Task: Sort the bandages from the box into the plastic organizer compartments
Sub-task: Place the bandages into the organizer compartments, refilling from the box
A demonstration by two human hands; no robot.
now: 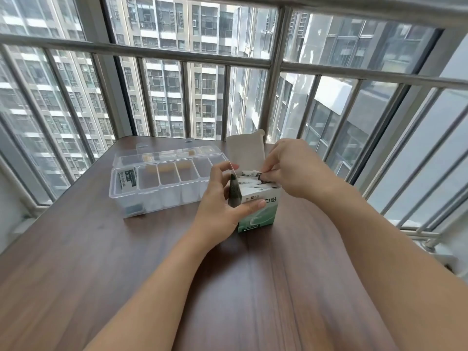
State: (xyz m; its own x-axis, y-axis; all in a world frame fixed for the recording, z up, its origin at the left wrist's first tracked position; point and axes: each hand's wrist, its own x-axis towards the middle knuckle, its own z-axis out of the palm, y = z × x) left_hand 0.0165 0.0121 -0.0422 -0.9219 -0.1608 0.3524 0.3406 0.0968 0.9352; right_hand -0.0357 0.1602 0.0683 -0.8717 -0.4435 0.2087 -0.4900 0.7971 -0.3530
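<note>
A white and green bandage box (pixel 262 211) stands upright on the table with its top flap raised. My left hand (pixel 222 198) grips the box's left side, thumb across the front. My right hand (pixel 293 168) reaches into the open top and pinches wrapped bandages (pixel 250 177) that stick out of it. To the left lies the clear plastic organizer (pixel 131 206), lid open toward the window. Its leftmost compartment holds wrapped bandages (pixel 126 182); the other near compartments look bare.
The brown wooden table (pixel 141 262) reaches to a metal window railing (pixel 276 79) close behind the box and organizer. The organizer's open lid (pixel 177 152) leans toward the glass. More railing bars run along the table's right edge.
</note>
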